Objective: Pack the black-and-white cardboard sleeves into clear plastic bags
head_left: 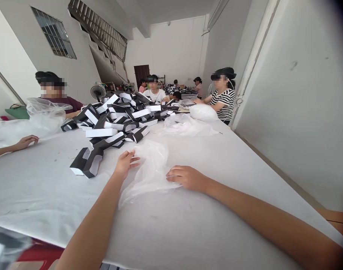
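My left hand [125, 162] rests on the left edge of a thin clear plastic bag [150, 168] that lies crumpled on the white table [188, 225]. Its fingers are stretched out over the film. My right hand [185, 177] lies on the bag's right side with fingers curled down and pressed on the plastic. Just left of my left hand sits a black-and-white folded box [88, 162], apart from both hands. Behind it a heap of several like boxes [120, 118] runs up the middle of the table.
More clear bags [185, 125] lie beyond mine, and a puffed bag [43, 114] stands at the far left. Another person's hand [25, 142] rests on the table at left. Other people sit along both sides. A white wall [300, 112] runs along the right.
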The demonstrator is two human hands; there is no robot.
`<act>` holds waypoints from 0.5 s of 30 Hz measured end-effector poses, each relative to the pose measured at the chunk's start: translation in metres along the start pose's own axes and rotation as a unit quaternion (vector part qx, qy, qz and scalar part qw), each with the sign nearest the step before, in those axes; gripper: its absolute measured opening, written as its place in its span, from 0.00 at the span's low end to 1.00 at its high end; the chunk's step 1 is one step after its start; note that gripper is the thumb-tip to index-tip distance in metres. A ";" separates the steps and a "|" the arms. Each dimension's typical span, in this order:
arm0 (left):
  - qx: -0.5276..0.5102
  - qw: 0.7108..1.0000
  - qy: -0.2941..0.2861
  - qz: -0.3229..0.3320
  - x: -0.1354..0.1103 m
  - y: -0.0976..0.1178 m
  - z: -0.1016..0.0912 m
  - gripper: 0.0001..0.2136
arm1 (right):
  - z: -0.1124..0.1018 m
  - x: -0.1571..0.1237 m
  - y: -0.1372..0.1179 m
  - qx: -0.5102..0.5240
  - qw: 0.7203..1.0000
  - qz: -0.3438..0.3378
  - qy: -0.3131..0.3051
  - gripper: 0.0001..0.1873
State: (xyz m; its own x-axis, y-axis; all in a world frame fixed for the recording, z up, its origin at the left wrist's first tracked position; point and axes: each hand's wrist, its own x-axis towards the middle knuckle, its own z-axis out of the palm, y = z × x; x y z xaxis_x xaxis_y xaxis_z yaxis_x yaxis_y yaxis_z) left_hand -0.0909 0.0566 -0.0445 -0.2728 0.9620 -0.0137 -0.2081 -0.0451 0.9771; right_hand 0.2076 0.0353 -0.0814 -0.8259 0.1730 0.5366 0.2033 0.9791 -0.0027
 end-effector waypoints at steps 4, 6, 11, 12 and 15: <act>-0.091 0.983 0.162 -0.004 0.012 0.006 -0.014 0.06 | -0.011 -0.015 0.005 0.004 0.999 0.019 -0.030 0.28; -0.120 0.970 0.211 -0.001 0.017 0.010 -0.026 0.08 | -0.023 -0.031 0.005 0.017 0.998 0.045 -0.041 0.32; -0.164 0.948 0.271 0.014 0.020 0.016 -0.053 0.08 | -0.058 -0.095 -0.010 0.051 0.982 0.180 -0.042 0.33; -0.169 0.947 0.274 0.011 0.020 0.015 -0.056 0.08 | -0.064 -0.106 -0.015 0.056 0.980 0.190 -0.034 0.31; -0.181 0.952 0.246 -0.001 0.019 0.013 -0.053 0.07 | -0.075 -0.125 -0.035 0.089 0.974 0.210 -0.005 0.26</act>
State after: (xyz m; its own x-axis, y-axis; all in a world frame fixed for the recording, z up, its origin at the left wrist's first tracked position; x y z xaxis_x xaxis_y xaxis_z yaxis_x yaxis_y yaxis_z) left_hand -0.1482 0.0596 -0.0431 -0.6605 0.7233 -0.2014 -0.4952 -0.2181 0.8409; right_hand 0.3434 -0.0282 -0.0852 -0.6949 0.5623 0.4482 0.4307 0.8247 -0.3667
